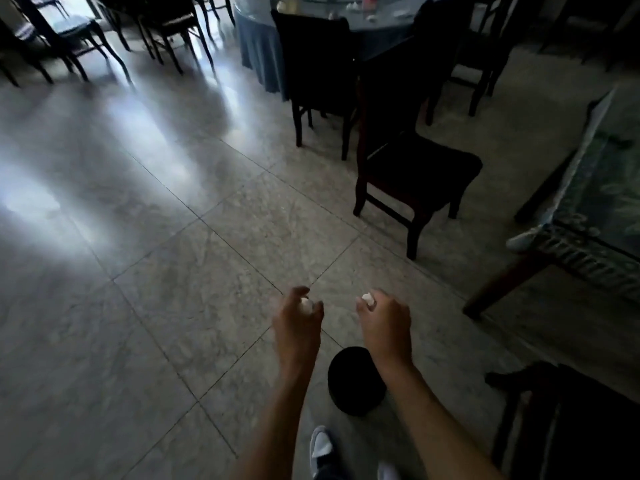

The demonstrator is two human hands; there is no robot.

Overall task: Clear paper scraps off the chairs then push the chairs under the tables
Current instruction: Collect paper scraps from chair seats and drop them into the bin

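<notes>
Both my hands are held out over the tiled floor, low in the head view. My left hand point(298, 318) grips a small white paper scrap point(306, 304) in curled fingers. My right hand point(384, 322) pinches another white paper scrap point(368, 299). A round black bin point(356, 386) stands on the floor just below and between my wrists. A dark wooden chair point(412, 168) stands pulled out from the glass-topped table point(588, 216) on the right. Another dark chair point(317, 64) is at the round table with a blue cloth point(259, 46) farther back.
A third dark chair point(568, 427) fills the lower right corner. Several more chairs point(86, 32) stand at the far left near bright window glare on the floor. My shoe point(320, 445) is by the bin. Open tiled floor point(156, 271) spreads to the left.
</notes>
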